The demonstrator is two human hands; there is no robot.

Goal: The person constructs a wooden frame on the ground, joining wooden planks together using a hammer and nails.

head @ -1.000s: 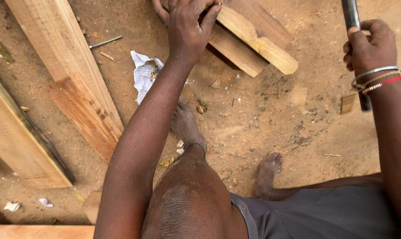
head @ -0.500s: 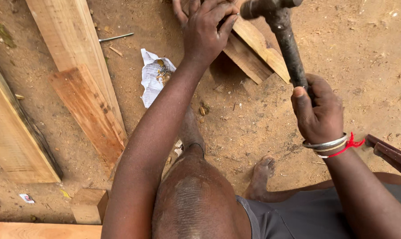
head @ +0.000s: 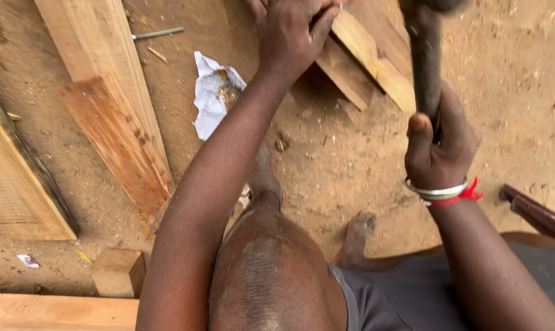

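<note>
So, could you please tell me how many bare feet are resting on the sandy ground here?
2. One foot shows just beyond the raised knee, partly hidden by the left forearm. The other foot lies to its right, below the right hand gripping the hammer handle.

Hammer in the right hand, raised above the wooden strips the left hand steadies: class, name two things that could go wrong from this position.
1. The left hand rests on the wooden strips close under the hammer; a stray blow could strike its fingers.
2. The bare feet lie on the dirt near the work; a glancing hammer or shifting strip might hit them.
</note>
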